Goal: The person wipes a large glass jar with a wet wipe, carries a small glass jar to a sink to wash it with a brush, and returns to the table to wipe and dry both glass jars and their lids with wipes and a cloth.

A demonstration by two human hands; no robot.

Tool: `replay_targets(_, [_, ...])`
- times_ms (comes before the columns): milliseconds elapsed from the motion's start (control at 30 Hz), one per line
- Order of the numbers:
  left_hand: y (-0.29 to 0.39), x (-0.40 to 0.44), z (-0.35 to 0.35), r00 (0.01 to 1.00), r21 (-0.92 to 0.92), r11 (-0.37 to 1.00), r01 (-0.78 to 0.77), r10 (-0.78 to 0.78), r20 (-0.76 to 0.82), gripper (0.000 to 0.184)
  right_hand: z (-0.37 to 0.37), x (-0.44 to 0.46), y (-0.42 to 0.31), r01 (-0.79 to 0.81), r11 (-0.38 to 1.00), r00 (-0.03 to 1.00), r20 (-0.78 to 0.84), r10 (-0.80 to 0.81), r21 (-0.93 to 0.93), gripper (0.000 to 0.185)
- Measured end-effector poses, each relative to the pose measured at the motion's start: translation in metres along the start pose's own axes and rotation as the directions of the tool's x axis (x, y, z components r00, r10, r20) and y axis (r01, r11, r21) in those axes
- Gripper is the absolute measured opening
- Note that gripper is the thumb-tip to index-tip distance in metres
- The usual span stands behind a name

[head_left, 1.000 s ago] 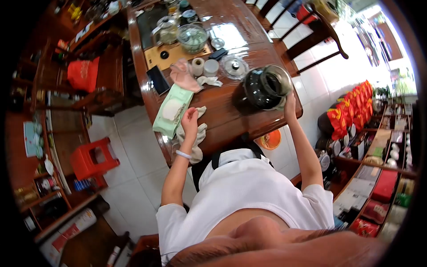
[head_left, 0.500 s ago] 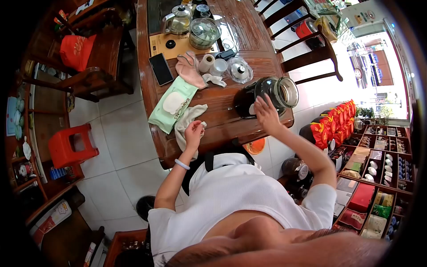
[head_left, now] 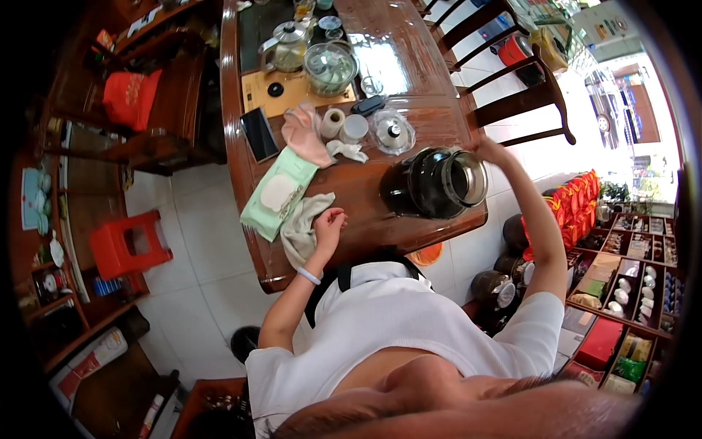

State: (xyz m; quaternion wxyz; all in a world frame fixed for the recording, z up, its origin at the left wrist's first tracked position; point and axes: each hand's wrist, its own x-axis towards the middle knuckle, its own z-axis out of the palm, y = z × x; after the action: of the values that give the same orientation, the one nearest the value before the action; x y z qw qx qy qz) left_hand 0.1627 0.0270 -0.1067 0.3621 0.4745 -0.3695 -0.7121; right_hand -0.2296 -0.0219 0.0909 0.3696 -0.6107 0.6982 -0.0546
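Note:
A large dark glass jar lies tilted or on its side at the near right corner of the table, its open mouth facing right. My right hand is just beyond the jar's mouth, its fingers too small and blurred to read. Beside the crumpled beige cloth, my left hand hovers with its fingers curled together; anything between them is too small to make out. A green pack of wipes lies left of the cloth. Behind the jar is a glass lid on clear plastic.
A pink cloth, a paper roll, a white cup and a phone lie across the table. Farther back stand a glass teapot and a glass bowl. A wooden chair is at the right.
My right hand went from the jar's right side across its front, then to the far side of its mouth. My left hand shifted slightly beside the beige cloth.

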Motion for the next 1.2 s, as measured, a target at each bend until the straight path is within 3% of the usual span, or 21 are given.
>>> replay_targets(33, [-0.001,0.009,0.005,1.0,0.033,0.999,0.014,-0.014,0.008,0.013,0.003,-0.018,-0.003,-0.146,0.987,0.989,0.002,0.146,0.066,0.024])
replay_targets(67, [0.001,0.019,0.011,1.0,0.064,0.998,0.026,-0.027,0.016,0.013,0.021,-0.031,0.019,0.015,0.962,0.988,-0.149,0.027,0.273,0.023])
replay_targets(167, [0.004,0.066,0.036,0.993,0.156,0.985,-0.078,0.063,0.099,0.013,0.076,-0.07,0.024,0.124,0.876,0.827,-0.536,0.169,0.466,0.021])
replay_targets(267, [0.019,0.112,0.072,0.972,0.304,0.935,-0.184,0.129,0.194,0.013,0.135,-0.093,0.022,0.153,0.983,0.507,-0.862,0.012,0.104,0.01])
replay_targets(333, [0.034,0.135,0.1,0.933,0.49,0.8,-0.346,0.237,0.271,0.018,0.151,-0.116,0.01,0.149,0.965,0.525,-0.844,0.107,0.215,0.015])
replay_targets(400, [0.054,0.154,0.129,0.896,0.613,0.66,-0.435,0.249,0.369,0.023,0.18,-0.121,0.041,0.225,0.54,0.561,-0.561,0.609,0.811,0.019])
replay_targets(467, [0.061,0.172,0.153,0.856,0.695,0.503,-0.514,0.25,0.452,0.029,0.174,-0.123,0.06,0.495,0.063,0.531,-0.359,0.767,0.867,0.023])
replay_targets(533, [0.053,0.192,0.171,0.737,0.755,0.148,-0.639,0.398,0.546,0.039,0.164,-0.123,0.079,0.497,-0.123,0.562,-0.21,0.8,0.859,0.023])
replay_targets(567, [0.047,0.202,0.176,0.767,0.765,0.147,-0.627,0.288,0.573,0.047,0.16,-0.12,0.091,0.51,-0.13,0.558,-0.212,0.802,0.85,0.023])
replay_targets(633, [0.037,0.214,0.183,0.746,0.77,0.049,-0.637,0.291,0.599,0.048,0.155,-0.107,0.119,0.269,0.131,0.623,-0.277,0.732,0.954,0.024])
replay_targets(667, [0.035,0.219,0.185,0.733,0.774,-0.039,-0.632,0.292,0.614,0.049,0.155,-0.091,0.135,0.285,0.125,0.623,-0.283,0.73,0.95,0.024])
replay_targets(733, [0.031,0.227,0.186,0.769,0.796,-0.045,-0.603,0.229,0.596,0.049,0.143,-0.056,0.153,0.221,0.312,0.659,-0.377,0.651,0.924,0.021])
replay_targets(800, [0.024,0.235,0.183,0.805,0.807,0.025,-0.59,0.095,0.586,0.046,0.112,-0.02,0.13,0.193,0.164,0.734,-0.253,0.631,0.967,0.022])
replay_targets(867, [0.023,0.232,0.185,0.814,0.821,-0.001,-0.571,0.125,0.567,0.04,0.118,0.034,0.145,-0.07,0.565,0.874,-0.223,0.432,0.822,0.031])
replay_targets(933, [0.012,0.243,0.178,0.795,0.812,-0.031,-0.583,0.186,0.577,0.034,0.128,0.084,0.153,-0.056,0.847,0.937,-0.266,0.228,0.529,0.037])
replay_targets(967, [0.011,0.247,0.176,0.787,0.804,-0.012,-0.594,0.198,0.584,0.031,0.132,0.104,0.151,-0.046,0.846,0.939,-0.267,0.219,0.531,0.037])
replay_targets(1000, [0.014,0.246,0.176,0.79,0.808,-0.019,-0.589,0.199,0.58,0.031,0.135,0.121,0.146,-0.073,0.827,0.98,-0.113,0.163,0.558,0.033])
replay_targets(1033, [0.018,0.245,0.176,0.815,0.813,0.131,-0.567,0.228,0.532,0.03,0.136,0.134,0.144,-0.105,0.808,0.994,0.042,0.099,0.58,0.028])
replay_targets(1067, [0.023,0.245,0.176,0.841,0.797,0.276,-0.538,0.25,0.481,0.03,0.137,0.145,0.145,-0.098,0.805,0.995,0.042,0.091,0.585,0.028])
replay_targets(1133, [0.029,0.254,0.168,0.852,0.793,0.315,-0.522,0.247,0.462,0.027,0.132,0.159,0.134,-0.167,0.683,0.982,0.181,0.052,0.711,0.027])
replay_targets(1200, [0.033,0.26,0.159,0.886,0.781,0.418,-0.463,0.22,0.408,0.029,0.116,0.168,0.127,-0.158,0.727,0.981,0.188,0.04,0.668,0.021])
